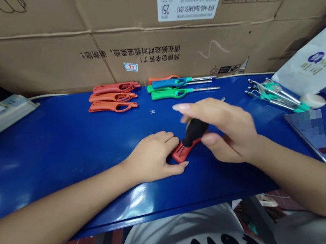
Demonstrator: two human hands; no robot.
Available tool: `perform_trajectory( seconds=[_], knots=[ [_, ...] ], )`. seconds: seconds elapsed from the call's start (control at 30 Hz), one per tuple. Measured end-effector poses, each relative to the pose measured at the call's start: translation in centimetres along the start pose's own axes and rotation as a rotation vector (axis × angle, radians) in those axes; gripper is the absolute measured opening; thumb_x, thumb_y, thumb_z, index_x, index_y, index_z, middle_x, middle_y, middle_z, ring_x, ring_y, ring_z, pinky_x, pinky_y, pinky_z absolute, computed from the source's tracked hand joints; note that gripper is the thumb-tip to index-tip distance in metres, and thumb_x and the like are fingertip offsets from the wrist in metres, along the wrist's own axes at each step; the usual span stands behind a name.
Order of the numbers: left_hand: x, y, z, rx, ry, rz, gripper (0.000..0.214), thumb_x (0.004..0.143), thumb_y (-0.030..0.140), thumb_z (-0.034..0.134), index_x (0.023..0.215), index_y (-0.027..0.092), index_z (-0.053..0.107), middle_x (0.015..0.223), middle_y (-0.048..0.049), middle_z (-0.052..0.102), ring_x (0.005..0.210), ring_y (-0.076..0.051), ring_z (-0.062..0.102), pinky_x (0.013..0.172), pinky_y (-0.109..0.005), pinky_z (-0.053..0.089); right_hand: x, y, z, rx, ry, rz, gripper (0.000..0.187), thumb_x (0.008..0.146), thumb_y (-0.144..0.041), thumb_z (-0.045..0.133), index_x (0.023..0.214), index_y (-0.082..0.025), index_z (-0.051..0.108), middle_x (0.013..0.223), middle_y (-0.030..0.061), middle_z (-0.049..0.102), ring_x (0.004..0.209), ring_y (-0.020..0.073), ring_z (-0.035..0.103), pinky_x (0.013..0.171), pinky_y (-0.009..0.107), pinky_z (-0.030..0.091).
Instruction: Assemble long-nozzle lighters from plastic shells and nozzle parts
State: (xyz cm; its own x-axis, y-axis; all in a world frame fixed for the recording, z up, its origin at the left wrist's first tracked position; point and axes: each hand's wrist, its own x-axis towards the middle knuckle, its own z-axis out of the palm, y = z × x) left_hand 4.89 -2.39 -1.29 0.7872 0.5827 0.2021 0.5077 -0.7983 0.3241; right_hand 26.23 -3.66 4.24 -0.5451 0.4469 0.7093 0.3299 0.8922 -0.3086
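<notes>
My left hand (156,156) lies on the blue table with thumb and fingers closed around the near end of a red lighter casing (178,155). Over that casing, my right hand (229,129) grips a black-handled screwdriver (195,130), its handle's thick end low against the red plastic. Whether it touches is hard to tell. A short metal tip shows beyond my right knuckles; which thing it belongs to is unclear. The casing's far part is hidden by my right hand.
Behind, red and orange lighter casings (115,88) lie in a row beside blue and green lighters (173,93) with metal tubes. Several loose metal tubes with green parts (275,95) are at right, near a white bag (312,59). A cardboard box (124,41) walls the back; a power strip (0,118) sits left.
</notes>
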Motion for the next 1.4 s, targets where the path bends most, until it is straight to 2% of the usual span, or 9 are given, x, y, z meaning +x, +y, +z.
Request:
perform_trajectory(
  seconds=[0.1, 0.27, 0.5, 0.63, 0.7, 0.87, 1.07, 1.23, 1.4],
  knots=[
    [0.0, 0.0, 0.0, 0.011, 0.011, -0.002, 0.028, 0.087, 0.047, 0.065, 0.087, 0.019, 0.064, 0.084, -0.0044, 0.065, 0.08, -0.023, 0.063, 0.071, -0.034, 0.049, -0.1, -0.3, 0.3, 0.164, -0.066, 0.09, 0.044, 0.11, -0.032, 0.031, 0.152, -0.026, 0.041, 0.117, 0.0077, 0.07, 0.094, 0.0179, 0.071, 0.082, 0.036, 0.062],
    [0.0, 0.0, 0.0, -0.032, 0.019, -0.008, 0.028, 0.087, 0.047, 0.065, 0.088, 0.019, 0.064, 0.088, -0.0044, 0.066, 0.084, -0.023, 0.064, 0.074, -0.033, 0.05, -0.1, -0.4, 0.3, -0.052, 0.073, -0.027, 0.032, 0.097, -0.028, 0.066, 0.129, -0.025, 0.061, 0.092, 0.0023, 0.073, 0.074, 0.0155, 0.068, 0.069, 0.029, 0.059],
    [-0.1, -0.1, 0.1, 0.003, 0.005, 0.006, 0.033, 0.088, 0.049, 0.065, 0.094, 0.017, 0.067, 0.086, -0.0051, 0.065, 0.083, -0.024, 0.063, 0.071, -0.035, 0.049, -0.1, -0.1, 0.5, 0.372, -0.063, 0.177, 0.04, 0.105, -0.025, 0.047, 0.146, -0.024, 0.045, 0.13, 0.0087, 0.066, 0.1, 0.0165, 0.072, 0.063, 0.023, 0.06],
    [0.0, 0.0, 0.0, -0.033, -0.007, -0.007, 0.03, 0.087, 0.047, 0.066, 0.091, 0.018, 0.065, 0.088, -0.0046, 0.065, 0.086, -0.024, 0.064, 0.074, -0.034, 0.05, -0.1, 0.0, 0.5, 0.131, 0.092, 0.044, 0.035, 0.093, -0.028, 0.072, 0.127, -0.025, 0.061, 0.104, 0.0036, 0.073, 0.083, 0.016, 0.071, 0.064, 0.026, 0.059],
    [0.0, 0.0, 0.0, -0.04, -0.008, -0.01, 0.03, 0.088, 0.048, 0.065, 0.092, 0.018, 0.065, 0.09, -0.005, 0.066, 0.088, -0.024, 0.064, 0.077, -0.035, 0.05, 0.0, -0.1, 0.2, -0.006, 0.091, -0.017, 0.031, 0.094, -0.028, 0.07, 0.125, -0.025, 0.063, 0.089, 0.0017, 0.074, 0.077, 0.0168, 0.071, 0.066, 0.028, 0.059],
    [0.0, 0.0, 0.0, 0.017, 0.009, -0.004, 0.032, 0.087, 0.051, 0.065, 0.088, 0.019, 0.064, 0.085, -0.0047, 0.064, 0.082, -0.024, 0.062, 0.072, -0.035, 0.049, 0.2, -0.7, -0.2, 0.152, -0.028, 0.117, 0.038, 0.107, -0.021, 0.037, 0.14, -0.023, 0.055, 0.116, 0.0069, 0.074, 0.088, 0.0156, 0.073, 0.074, 0.03, 0.062],
    [0.0, 0.1, -0.1, -0.012, 0.004, 0.002, 0.028, 0.088, 0.047, 0.065, 0.085, 0.019, 0.062, 0.086, -0.0035, 0.064, 0.083, -0.022, 0.062, 0.073, -0.033, 0.048, 0.1, -0.8, -0.5, -0.142, 0.114, -0.039, 0.029, 0.094, -0.03, 0.071, 0.122, -0.024, 0.065, 0.093, 0.0034, 0.078, 0.076, 0.0163, 0.072, 0.068, 0.027, 0.059],
    [0.0, -0.1, 0.0, 0.016, 0.004, 0.009, 0.03, 0.088, 0.048, 0.064, 0.088, 0.018, 0.064, 0.087, -0.0052, 0.065, 0.083, -0.024, 0.063, 0.072, -0.034, 0.048, 0.1, -0.7, -0.4, 0.109, -0.034, 0.067, 0.038, 0.106, -0.025, 0.042, 0.142, -0.021, 0.052, 0.122, 0.0095, 0.072, 0.092, 0.017, 0.072, 0.077, 0.032, 0.062],
    [0.1, 0.0, 0.0, -0.042, -0.012, 0.002, 0.028, 0.088, 0.046, 0.064, 0.092, 0.018, 0.065, 0.091, -0.0051, 0.068, 0.088, -0.024, 0.065, 0.073, -0.033, 0.05, 0.4, -0.6, -0.4, -0.033, 0.069, -0.068, 0.026, 0.094, -0.031, 0.07, 0.117, -0.021, 0.066, 0.083, 0.0023, 0.073, 0.073, 0.0167, 0.069, 0.065, 0.028, 0.057]
  ],
)
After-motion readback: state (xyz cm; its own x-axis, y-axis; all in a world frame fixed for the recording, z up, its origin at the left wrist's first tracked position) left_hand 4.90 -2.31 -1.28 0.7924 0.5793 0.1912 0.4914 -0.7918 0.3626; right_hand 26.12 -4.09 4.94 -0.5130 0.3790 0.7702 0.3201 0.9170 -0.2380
